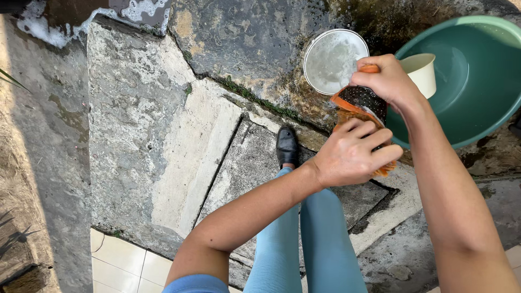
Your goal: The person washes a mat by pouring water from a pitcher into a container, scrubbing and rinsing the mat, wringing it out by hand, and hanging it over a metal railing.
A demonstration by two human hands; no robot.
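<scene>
Both hands (353, 154) gripping rubbery orange sandal (362, 103)

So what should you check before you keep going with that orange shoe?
1. Left hand grips the orange shoe: ok.
2. Right hand holds its other end: ok.
3. Shoe is over the green basin rim, so drips land inside: cannot tell.
4. Cream cup sits within reach in the basin: ok.
5. White bucket stands upright on the stone: ok.
6. Black shoe on the foot rests flat on the stone slab: ok.
</scene>
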